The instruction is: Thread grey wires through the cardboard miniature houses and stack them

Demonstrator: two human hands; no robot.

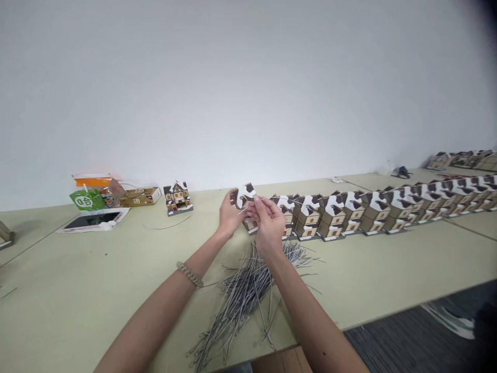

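Observation:
My left hand (pixel 230 216) is closed around the side of a small model house (pixel 245 195) with a snow-white and dark brown roof, held just above the table. Close beside it, my right hand (pixel 268 224) pinches a thin grey wire (pixel 285 199) against the front of the house; the wire's ends stick out to both sides. The fingers cover much of the house's lower part. Beneath my wrists lies a loose heap of grey wires (pixel 248 287). Just right of my right hand begins a long row of similar model houses (pixel 334 212).
A single house (pixel 178 198) stands left of my hands, with a stray wire (pixel 171 227) before it. Further left are a tablet-like device (pixel 91 221), a green packet (pixel 86 200) and a yellow-brown box (pixel 142 197). A cardboard box (pixel 283 361) touches the bottom edge; a shoe (pixel 450 318) shows lower right.

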